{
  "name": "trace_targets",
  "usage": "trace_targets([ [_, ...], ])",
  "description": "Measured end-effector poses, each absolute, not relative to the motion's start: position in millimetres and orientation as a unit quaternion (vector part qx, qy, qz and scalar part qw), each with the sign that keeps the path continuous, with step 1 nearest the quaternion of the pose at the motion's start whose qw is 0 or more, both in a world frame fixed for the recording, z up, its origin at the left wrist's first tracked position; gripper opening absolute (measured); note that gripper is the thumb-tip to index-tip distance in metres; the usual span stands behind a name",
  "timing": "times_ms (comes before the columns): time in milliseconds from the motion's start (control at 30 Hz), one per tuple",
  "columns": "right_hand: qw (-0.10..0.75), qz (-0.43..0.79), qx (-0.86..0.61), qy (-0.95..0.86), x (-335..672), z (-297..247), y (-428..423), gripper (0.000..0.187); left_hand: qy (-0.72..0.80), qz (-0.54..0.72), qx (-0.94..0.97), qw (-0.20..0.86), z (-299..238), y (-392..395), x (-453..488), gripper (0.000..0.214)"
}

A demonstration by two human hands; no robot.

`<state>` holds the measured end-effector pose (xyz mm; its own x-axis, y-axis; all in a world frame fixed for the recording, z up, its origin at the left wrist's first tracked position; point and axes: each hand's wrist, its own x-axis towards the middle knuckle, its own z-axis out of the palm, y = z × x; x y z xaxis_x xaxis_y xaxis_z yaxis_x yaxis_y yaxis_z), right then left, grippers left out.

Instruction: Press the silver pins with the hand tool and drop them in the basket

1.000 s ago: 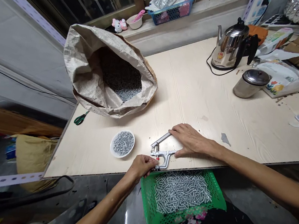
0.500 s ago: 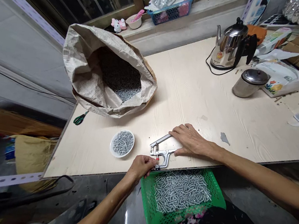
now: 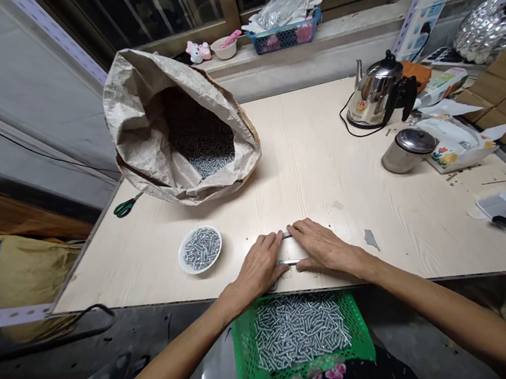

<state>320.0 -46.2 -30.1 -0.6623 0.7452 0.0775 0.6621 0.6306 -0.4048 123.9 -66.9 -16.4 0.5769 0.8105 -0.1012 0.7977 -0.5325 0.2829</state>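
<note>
A metal press plier tool lies near the front edge of the pale wooden table. My right hand rests over its handles with the fingers wrapped round them. My left hand lies flat on top of the tool's head, covering it, fingers stretched out. A small white dish of metal screws stands just left of my left hand. Below the table edge, on my lap, sits a green basket with many screws in it.
A big open paper sack of screws lies at the back left, with green-handled scissors beside it. A steel kettle, a lidded steel pot and paper packages stand at the back right.
My left hand has moved up from the tool's jaw at the table edge and now lies flat over the tool's head. The handles under my right hand have come closer together.
</note>
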Motion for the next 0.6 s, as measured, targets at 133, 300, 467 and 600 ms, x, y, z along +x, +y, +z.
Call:
trace_targets([
  [133,0.102,0.154,-0.411,-0.893,324.6,-21.7,-50.2,0.059,0.439,-0.01,0.884,0.16,-14.3,-53.4,129.6,0.066],
  [300,0.06,0.108,-0.441,-0.889,318.1,-21.2,-48.0,0.037,0.435,-0.021,0.883,0.177,-14.4,-46.5,135.0,0.04],
  [467,0.065,0.101,-0.419,-0.9,312.9,-34.1,-44.9,0.007,0.456,-0.01,0.872,0.177,-14.1,-50.9,139.2,0.009],
  [600,0.064,0.11,-0.416,-0.9,310.0,-39.7,-44.7,0.013,0.466,-0.006,0.868,0.171,-17.0,-52.4,142.5,0.009],
])
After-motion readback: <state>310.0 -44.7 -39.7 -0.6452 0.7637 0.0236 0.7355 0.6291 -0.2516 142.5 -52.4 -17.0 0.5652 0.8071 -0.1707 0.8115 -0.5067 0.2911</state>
